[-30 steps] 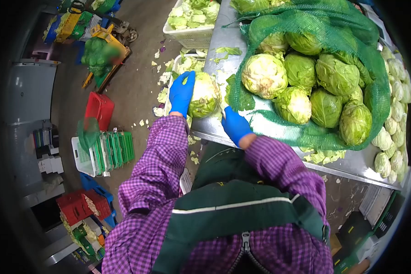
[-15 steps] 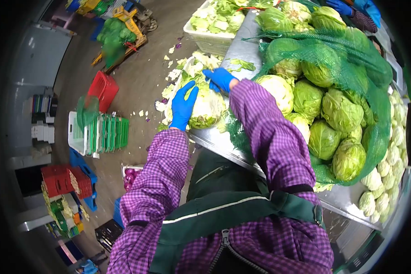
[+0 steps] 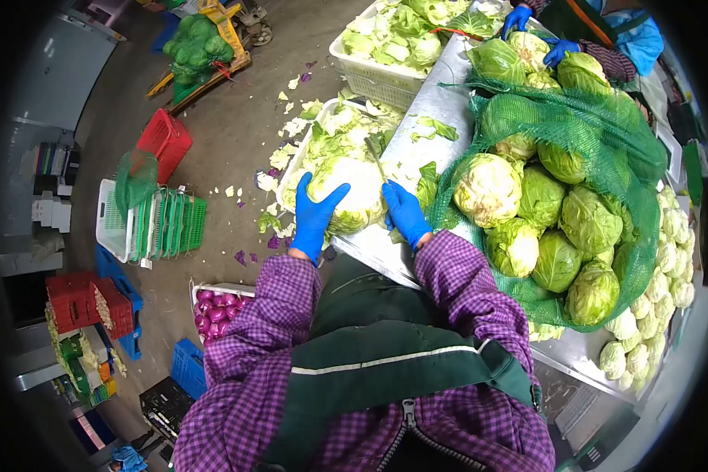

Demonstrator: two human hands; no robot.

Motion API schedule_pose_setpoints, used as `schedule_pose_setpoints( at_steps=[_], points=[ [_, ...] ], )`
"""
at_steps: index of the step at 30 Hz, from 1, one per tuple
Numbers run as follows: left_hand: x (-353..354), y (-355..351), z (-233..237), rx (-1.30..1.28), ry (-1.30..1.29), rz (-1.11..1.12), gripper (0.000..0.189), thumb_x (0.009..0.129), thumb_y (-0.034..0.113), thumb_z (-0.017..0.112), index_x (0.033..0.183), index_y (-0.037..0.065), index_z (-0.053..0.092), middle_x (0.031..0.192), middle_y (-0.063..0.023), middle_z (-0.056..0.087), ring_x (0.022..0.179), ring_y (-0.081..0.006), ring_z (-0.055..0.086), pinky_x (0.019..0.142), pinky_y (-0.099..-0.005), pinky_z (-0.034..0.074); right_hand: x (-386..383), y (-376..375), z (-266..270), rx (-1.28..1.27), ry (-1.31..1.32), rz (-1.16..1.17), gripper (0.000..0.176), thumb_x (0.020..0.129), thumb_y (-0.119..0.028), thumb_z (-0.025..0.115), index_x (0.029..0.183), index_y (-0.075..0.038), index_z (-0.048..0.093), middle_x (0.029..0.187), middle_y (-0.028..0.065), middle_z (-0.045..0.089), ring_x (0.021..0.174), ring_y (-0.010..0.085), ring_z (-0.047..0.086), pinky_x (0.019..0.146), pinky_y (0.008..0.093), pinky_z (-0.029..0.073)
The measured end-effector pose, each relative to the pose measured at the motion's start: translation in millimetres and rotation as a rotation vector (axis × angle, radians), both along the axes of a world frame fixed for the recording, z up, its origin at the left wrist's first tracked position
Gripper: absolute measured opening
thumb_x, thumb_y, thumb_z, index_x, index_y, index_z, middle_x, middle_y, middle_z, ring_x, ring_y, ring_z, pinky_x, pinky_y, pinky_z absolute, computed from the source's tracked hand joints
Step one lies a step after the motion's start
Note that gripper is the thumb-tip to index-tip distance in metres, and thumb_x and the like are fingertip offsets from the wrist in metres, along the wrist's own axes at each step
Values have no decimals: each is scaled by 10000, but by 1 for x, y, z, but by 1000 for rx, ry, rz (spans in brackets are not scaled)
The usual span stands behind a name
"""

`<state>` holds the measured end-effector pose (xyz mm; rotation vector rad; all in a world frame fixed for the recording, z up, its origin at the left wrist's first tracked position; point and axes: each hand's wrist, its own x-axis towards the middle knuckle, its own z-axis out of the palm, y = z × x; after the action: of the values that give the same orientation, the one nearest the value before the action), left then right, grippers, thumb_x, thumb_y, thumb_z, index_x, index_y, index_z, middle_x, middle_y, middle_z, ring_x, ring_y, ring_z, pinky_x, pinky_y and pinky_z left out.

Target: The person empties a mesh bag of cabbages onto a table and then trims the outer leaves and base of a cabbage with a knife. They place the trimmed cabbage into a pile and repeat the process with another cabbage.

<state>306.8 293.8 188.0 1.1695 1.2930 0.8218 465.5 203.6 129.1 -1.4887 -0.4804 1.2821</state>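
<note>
A pale, trimmed cabbage [image 3: 352, 197] sits at the edge of the metal table, beside a crate of leaves. My left hand [image 3: 313, 220], in a blue glove, grips its left side with thumb and fingers spread around it. On the cabbage's right side, my gloved right hand [image 3: 405, 211] is closed around a thin knife [image 3: 376, 160], whose blade points away from me. The handle is hidden in the fingers. To the right, a green net sack [image 3: 606, 145] lies open with several whole cabbages [image 3: 557, 261] in and before it.
A white crate [image 3: 291, 169] of cut leaves stands beyond the cabbage, another leaf-filled crate [image 3: 377, 82] behind it. Loose leaves lie on the metal table [image 3: 440, 102]. Another person's blue-gloved hands [image 3: 560, 52] touch cabbages at the far right. Red onions [image 3: 220, 311] fill a box at left.
My right hand has moved back toward me, down to the cabbage's right side. My left hand has shifted slightly lower. The other person's hands have come further into view.
</note>
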Motion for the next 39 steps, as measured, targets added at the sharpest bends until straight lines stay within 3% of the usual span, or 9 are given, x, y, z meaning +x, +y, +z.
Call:
schedule_pose_setpoints(
  at_steps=[3, 6, 10, 17, 20, 23, 25, 29, 39],
  points=[
    [-1, 12, 6, -14, -130, -126, 676, 752, 150, 751, 1316, 15, 405, 1229, -142, 523, 1082, -213, 549, 926, -335, 459, 15, -5, 45, -78, -153, 123, 495, 933, -332, 515, 1304, -8, 466, 876, 115, 642, 573, 160, 583, 520, 278, 477],
    [2, 12, 2, -290, -427, -140, 767, 733, 127, 766, 1359, 25, 334, 1240, -151, 496, 1062, -200, 553, 902, -307, 467, 35, -23, 52, 283, -605, 241, 497, 940, -296, 488, 1358, -43, 400, 1269, 240, 513, 1101, 325, 567, 896, 376, 451],
    [18, 4, 5, -245, -247, -193, 809, 724, 150, 783, 1366, 18, 310, 1228, -151, 502, 1066, -194, 546, 899, -306, 465, 46, -31, 42, 302, -959, 407, 575, 943, -302, 454, 1448, -152, 225, 1299, 210, 488, 1088, 383, 544, 878, 408, 460],
    [17, -1, -15, -204, -213, -149, 812, 700, 152, 804, 1346, 8, 333, 1243, -152, 485, 1105, -198, 519, 931, -305, 445, 63, 0, -28, -81, -587, 84, 428, 956, -255, 408, 1361, -119, 407, 1047, 230, 626, 919, 362, 617, 804, 393, 473],
    [7, -2, -57, 218, -36, -217, 753, 701, 111, 795, 1321, 24, 375, 1248, -131, 486, 1143, -199, 490, 951, -308, 433, 71, 15, -39, 44, -664, 94, 445, 949, -280, 436, 1359, -110, 407, 1074, 243, 612, 924, 354, 619, 813, 387, 472],
    [9, 4, -8, -197, -300, -173, 737, 708, 114, 793, 1319, 39, 387, 1219, -126, 506, 1100, -195, 516, 937, -311, 445, 72, 16, 29, -196, -660, 278, 500, 945, -290, 444, 1403, -124, 332, 1176, 252, 565, 1015, 386, 584, 859, 387, 466],
    [5, 10, -19, -196, -267, -178, 732, 712, 117, 790, 1318, 40, 387, 1206, -126, 514, 1085, -192, 523, 930, -310, 450, 66, 5, 42, 196, -889, 313, 537, 943, -294, 436, 1434, -165, 262, 1245, 257, 512, 994, 413, 584, 846, 418, 478],
    [9, 16, -15, -108, -188, -298, 704, 726, 135, 784, 1306, 32, 398, 1179, -128, 530, 1065, -182, 530, 909, -301, 458, 61, 9, 41, 172, -1109, 635, 541, 937, -332, 438, 1436, -241, 250, 1281, 222, 491, 950, 398, 603, 829, 445, 491],
    [7, 27, -29, -128, -156, -282, 715, 703, 176, 804, 1286, 12, 424, 1208, -126, 523, 1096, -186, 513, 939, -295, 427, 62, 55, 23, -59, -946, 440, 499, 927, -390, 403, 1383, -191, 379, 1089, 237, 606, 997, 386, 584, 874, 451, 450]
  ],
)
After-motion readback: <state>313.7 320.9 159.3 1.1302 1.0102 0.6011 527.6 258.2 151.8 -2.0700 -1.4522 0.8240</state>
